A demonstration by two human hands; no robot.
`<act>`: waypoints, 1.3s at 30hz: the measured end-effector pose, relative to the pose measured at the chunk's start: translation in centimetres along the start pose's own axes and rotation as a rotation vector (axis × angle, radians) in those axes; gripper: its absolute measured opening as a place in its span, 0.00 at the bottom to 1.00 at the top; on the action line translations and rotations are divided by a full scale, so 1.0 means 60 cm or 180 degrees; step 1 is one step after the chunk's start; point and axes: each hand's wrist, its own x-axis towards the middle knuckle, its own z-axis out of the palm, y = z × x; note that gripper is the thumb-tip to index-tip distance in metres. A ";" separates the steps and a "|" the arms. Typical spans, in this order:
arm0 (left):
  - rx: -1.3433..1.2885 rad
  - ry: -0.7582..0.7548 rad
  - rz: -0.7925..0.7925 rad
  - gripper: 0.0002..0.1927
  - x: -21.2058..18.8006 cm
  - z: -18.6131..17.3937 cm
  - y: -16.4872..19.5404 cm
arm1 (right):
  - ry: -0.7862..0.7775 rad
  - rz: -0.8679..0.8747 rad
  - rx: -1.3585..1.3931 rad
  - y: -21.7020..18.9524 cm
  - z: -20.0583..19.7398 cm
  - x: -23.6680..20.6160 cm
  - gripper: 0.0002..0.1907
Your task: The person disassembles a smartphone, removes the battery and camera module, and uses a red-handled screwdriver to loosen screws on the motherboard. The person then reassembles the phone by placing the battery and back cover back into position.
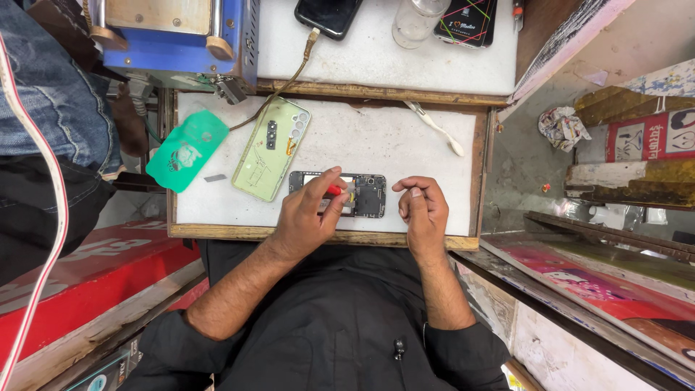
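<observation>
An opened dark phone body [365, 195] with bare circuit parts lies near the front edge of the small white work board [405, 145]. My left hand [308, 217] rests on its left end and pinches a small red-handled tool [334, 190] against it. My right hand [422, 210] hovers just right of the phone, fingers curled in, thumb and forefinger close together; whether they pinch something tiny I cannot tell. A pale green phone back cover [271, 148] lies tilted to the left.
A green card-like sheet [187, 150] overhangs the board's left edge. White tweezers [434, 127] lie at the back right. Behind are a blue machine [181, 40], a cable [286, 83], a black phone [327, 14], a clear jar [416, 20] and another phone [467, 22]. A person in jeans [51, 108] stands left.
</observation>
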 end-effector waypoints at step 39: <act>0.0887 0.0235 0.0587 0.27 -0.007 0.026 0.005 | -0.0066 -0.0012 -0.0411 0.000 0.007 -0.009 0.10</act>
